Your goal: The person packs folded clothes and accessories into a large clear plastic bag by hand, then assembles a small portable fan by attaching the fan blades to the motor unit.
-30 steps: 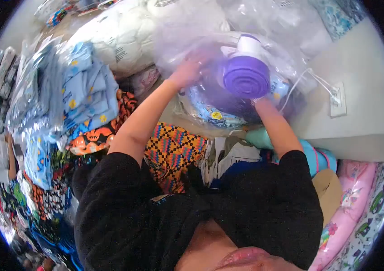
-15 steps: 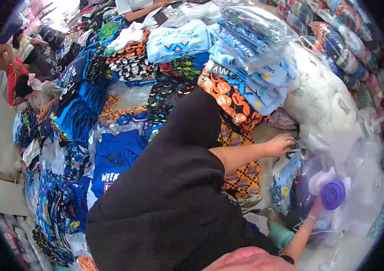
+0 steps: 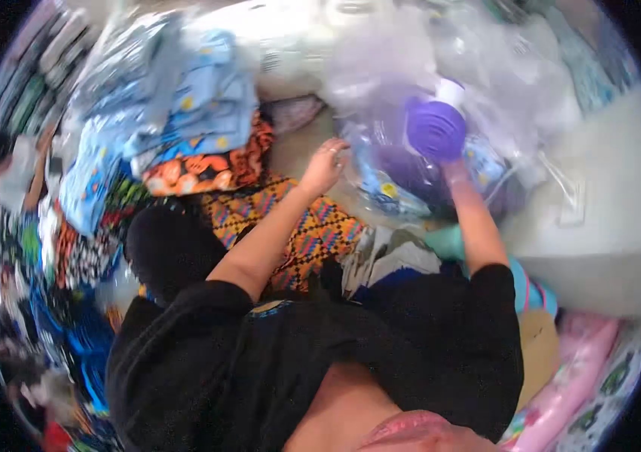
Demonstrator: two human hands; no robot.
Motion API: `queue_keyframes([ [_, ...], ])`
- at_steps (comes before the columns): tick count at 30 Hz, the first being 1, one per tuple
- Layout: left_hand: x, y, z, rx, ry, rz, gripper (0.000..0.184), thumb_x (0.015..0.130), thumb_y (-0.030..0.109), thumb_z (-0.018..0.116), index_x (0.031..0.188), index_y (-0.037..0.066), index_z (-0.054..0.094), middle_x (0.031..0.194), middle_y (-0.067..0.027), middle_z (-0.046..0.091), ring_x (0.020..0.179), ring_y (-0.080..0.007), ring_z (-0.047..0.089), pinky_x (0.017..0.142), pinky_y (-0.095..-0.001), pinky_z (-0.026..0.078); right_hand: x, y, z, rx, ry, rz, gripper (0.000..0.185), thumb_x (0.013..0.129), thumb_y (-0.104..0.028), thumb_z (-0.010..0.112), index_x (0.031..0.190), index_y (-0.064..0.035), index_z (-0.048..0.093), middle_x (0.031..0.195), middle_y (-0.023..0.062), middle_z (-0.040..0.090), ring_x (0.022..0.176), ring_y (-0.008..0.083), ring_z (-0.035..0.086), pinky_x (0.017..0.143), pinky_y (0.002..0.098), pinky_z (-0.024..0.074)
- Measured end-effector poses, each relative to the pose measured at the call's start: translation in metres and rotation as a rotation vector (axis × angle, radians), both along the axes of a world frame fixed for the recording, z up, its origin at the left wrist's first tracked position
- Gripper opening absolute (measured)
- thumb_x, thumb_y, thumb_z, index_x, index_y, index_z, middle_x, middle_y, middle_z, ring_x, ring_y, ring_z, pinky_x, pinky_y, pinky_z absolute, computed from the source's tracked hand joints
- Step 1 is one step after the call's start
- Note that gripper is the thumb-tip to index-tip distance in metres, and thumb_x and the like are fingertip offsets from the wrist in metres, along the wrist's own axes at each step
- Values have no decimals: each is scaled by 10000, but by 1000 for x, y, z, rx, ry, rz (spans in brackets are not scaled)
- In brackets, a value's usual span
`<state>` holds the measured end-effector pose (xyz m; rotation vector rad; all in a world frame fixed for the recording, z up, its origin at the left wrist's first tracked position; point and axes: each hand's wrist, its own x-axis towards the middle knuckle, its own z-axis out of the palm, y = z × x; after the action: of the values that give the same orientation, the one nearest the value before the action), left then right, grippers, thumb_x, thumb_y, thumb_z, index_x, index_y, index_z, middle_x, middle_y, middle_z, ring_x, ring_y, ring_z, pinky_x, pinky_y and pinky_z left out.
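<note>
At the upper right, a round purple object with concentric rings [image 3: 436, 129] and a white part behind it meets my right hand [image 3: 454, 169]. The hand seems closed on this object, though its fingers are mostly hidden. My left hand [image 3: 325, 166], with a ring on a finger, hovers with loosely bent fingers apart and nothing visible in them. It is beside a clear plastic bag of blue printed clothing [image 3: 388, 188], and I cannot tell whether they touch. Under my left forearm lies orange and black patterned fabric [image 3: 313, 233].
Light blue folded garments [image 3: 211, 98] are stacked over orange pumpkin-print cloth [image 3: 200, 172] at left. White plastic sacks [image 3: 290, 49] stand behind. A pink wrapped bundle [image 3: 573, 369] lies lower right, and a white cord [image 3: 561, 177] hangs near the wall. Another person [image 3: 19, 169] sits far left.
The view has swung to the right, so the stacks shift left in the picture. The purple object stays at my right hand, and my left hand stays near the bagged clothing.
</note>
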<state>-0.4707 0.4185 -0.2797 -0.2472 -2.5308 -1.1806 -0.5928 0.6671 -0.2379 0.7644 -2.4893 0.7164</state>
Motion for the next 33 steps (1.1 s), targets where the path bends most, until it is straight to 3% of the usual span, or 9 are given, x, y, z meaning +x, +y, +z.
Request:
queue_keyframes([
  [7,-2,3,-9,-32,18,14,255,796,109,524,1050,85,524,1083,-141,526,1061,-314,459,888,-371,376,-4,8,6,-56,-25,-29,281,789,-165,530,1007,11,536,949,126,589,813,236,569,687,344,433],
  [17,-78,-26,13,118,23,121,239,729,61,546,968,46,554,985,-160,549,947,-327,506,854,-391,386,-7,17,7,-71,-75,-46,265,789,-159,528,993,9,547,932,118,598,796,231,575,671,341,436],
  [19,-105,-30,9,34,245,94,269,711,43,529,978,46,561,979,-158,558,917,-328,517,831,-385,397,-8,18,9,-80,-100,-52,262,789,-158,527,990,9,550,929,116,600,793,230,576,668,341,436],
  [23,-131,-27,39,-124,235,119,292,716,43,511,1004,53,561,974,-161,564,925,-323,514,824,-377,401,-10,24,15,-150,-202,-77,256,790,-155,526,985,8,554,922,113,604,786,229,579,661,340,437],
  [26,-145,-8,51,-26,54,-32,309,710,76,522,1016,61,560,956,-164,572,933,-323,514,833,-375,397,-6,32,36,-163,-311,-139,251,790,-153,525,980,8,557,917,110,607,780,227,580,656,339,438],
  [28,-162,12,42,-265,122,-227,307,697,124,555,1000,73,569,1014,-142,559,976,-302,502,857,-367,379,5,36,68,-66,-341,-186,247,796,-157,524,978,7,559,884,103,611,745,226,579,644,342,439],
  [30,-187,25,26,-319,254,-259,316,687,146,570,997,86,572,1058,-121,538,1011,-279,482,880,-369,355,13,53,79,30,-366,-235,244,803,-161,523,976,7,561,850,96,616,710,225,578,632,344,441],
  [31,-195,30,24,-384,387,-290,326,677,169,584,995,99,575,1101,-99,517,1046,-257,463,903,-371,331,14,65,81,25,-217,-185,236,803,-154,527,978,1,564,849,100,617,716,218,579,643,336,437],
  [33,-199,41,23,-437,410,-196,332,668,176,594,994,115,576,1129,-79,493,1072,-241,438,920,-376,306,24,70,91,31,-67,-139,230,802,-147,531,979,-5,568,847,103,618,721,211,580,654,328,434],
])
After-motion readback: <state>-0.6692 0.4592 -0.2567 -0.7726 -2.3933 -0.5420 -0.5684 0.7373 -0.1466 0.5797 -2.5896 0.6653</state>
